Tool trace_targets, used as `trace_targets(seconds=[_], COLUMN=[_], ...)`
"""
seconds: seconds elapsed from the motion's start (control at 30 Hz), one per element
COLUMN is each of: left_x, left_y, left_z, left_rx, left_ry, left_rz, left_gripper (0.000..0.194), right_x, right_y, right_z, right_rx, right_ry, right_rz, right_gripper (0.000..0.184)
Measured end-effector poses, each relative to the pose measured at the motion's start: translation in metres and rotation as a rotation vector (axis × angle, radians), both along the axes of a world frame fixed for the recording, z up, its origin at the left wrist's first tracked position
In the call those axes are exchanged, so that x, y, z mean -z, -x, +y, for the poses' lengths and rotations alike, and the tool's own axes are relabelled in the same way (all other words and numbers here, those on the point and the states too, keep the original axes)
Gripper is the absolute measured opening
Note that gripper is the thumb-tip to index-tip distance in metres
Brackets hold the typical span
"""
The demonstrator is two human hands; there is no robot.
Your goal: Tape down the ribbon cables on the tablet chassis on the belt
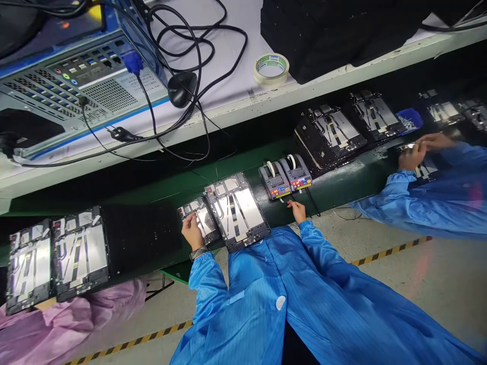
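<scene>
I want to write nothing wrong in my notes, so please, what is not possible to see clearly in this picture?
- Whether the right hand pinches anything: head view, too small.
- The part of the panel under the left hand: head view, covered by fingers.
- Digits on the tape dispensers: head view, too small.
- What the co-worker's hands hold: head view, blurred.
- The computer case's left end: head view, cut off by the edge.

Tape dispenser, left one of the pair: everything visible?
The boxy grey plastic-looking tape dispenser sits on the dark green bench, a pale tape roll upright in its top. Its front has a lit red display, digits too small to read, small coloured buttons and a yellow strip. A matching unit sits close beside it. No hand touches it.
</scene>
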State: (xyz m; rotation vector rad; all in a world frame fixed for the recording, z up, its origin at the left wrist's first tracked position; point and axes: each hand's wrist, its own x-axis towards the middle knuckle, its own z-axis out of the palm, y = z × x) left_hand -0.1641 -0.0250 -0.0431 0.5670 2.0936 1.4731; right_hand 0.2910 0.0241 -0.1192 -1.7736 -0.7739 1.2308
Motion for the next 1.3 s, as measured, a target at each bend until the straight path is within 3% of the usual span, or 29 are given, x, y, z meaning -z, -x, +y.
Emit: trace_targets(seconds=[0.07, 0.2, 0.43, 0.63, 0.8, 1.0, 1.17, 1.3], left_x=[-0.001, -0.005, -0.008, -0.005, 0.0, -0.003, -0.015, -0.035], left_y=[-0.001, -0.002, -0.004, -0.004, -0.001, -0.001, -0.003, -0.009], left_z=[0.001, 0.001, -0.004, -0.005, -0.007, -0.003, -0.002, 0.002], left_rx=[-0.001, -0.01, -0.006, -0.005, -0.009, 0.006, 0.017, 0.065], left_ry=[0.002, -0.002, 0.006, 0.01, 0.012, 0.031, 0.023, 0.002], left_rz=[0.002, 0.001, -0.003, 0.001, -0.006, 0.006, 0.018, 0.051], left_gripper=[0.03, 0.029, 0.029, 0.03, 0.031, 0.032, 0.033, 0.033], right_x=[0.004, 0.012, 0.024, 0.021, 0.007, -0.019, -0.035, -0.059], right_y=[0.006, 0.019, 0.02, 0.021, 0.021, 0.025, 0.014, -0.008], right_z=[0.013, 0.027, 0.025, 0.026, 0.026, 0.036, 0.011, -0.01], right_rx=[0.055, 0.025, -0.049, -0.068, -0.044, -0.162, -0.204, -0.267], right_ry=[-0.032, -0.046, 0.11, 0.166, 0.179, 0.219, 0.223, 0.169], right_rz=[-0.014, 0.123, 0.216, 0.171, 0.103, 0.016, 0.029, 0.047], right_gripper=[0.037, 0.039, 0.048, 0.042, 0.053, 0.051, 0.05, 0.05])
